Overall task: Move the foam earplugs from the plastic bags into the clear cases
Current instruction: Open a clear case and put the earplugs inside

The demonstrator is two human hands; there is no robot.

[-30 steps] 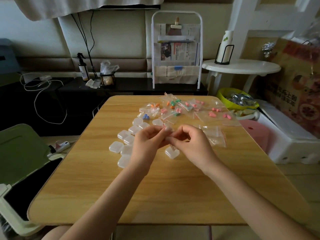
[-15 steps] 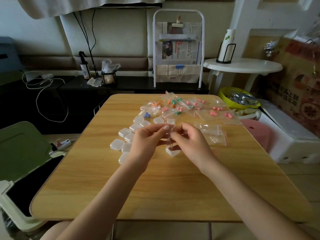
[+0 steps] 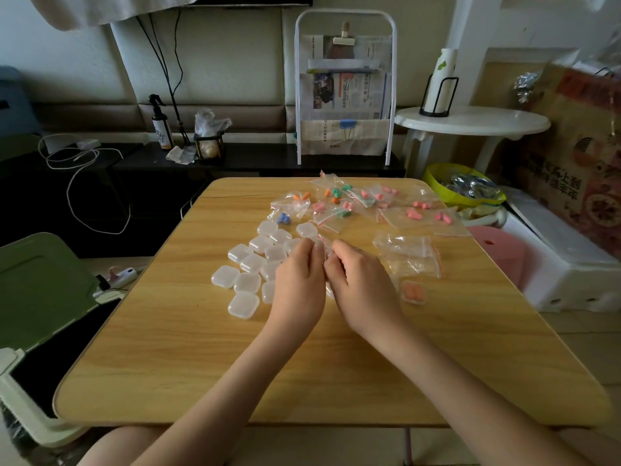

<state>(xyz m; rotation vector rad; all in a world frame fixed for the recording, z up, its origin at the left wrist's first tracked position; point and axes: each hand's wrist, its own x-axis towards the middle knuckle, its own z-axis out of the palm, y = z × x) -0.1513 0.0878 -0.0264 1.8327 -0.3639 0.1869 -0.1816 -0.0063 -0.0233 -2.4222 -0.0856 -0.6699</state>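
My left hand (image 3: pixel 297 280) and my right hand (image 3: pixel 361 284) meet over the middle of the wooden table (image 3: pixel 201 348), both pinching a small clear plastic bag (image 3: pixel 323 245) between their fingertips. Its contents are hidden by my fingers. Several clear square cases (image 3: pixel 243 304) lie in a cluster just left of my hands. One case (image 3: pixel 414 292) with orange earplugs inside sits right of my right hand. Several small bags of pink, orange, green and blue foam earplugs (image 3: pixel 416 215) are spread across the far side of the table. Empty bags (image 3: pixel 408 252) lie at the right.
A white rack with newspapers (image 3: pixel 344 95) stands behind the table. A white round side table (image 3: pixel 470 121), a yellow bowl (image 3: pixel 460 188), a pink stool (image 3: pixel 500 253) and a white foam box (image 3: pixel 571 264) are at the right. A green bin (image 3: pixel 37 290) sits at the left.
My hands have stayed together on the small bag and have sunk closer to the table. The orange-filled case now shows to the right of my right hand.
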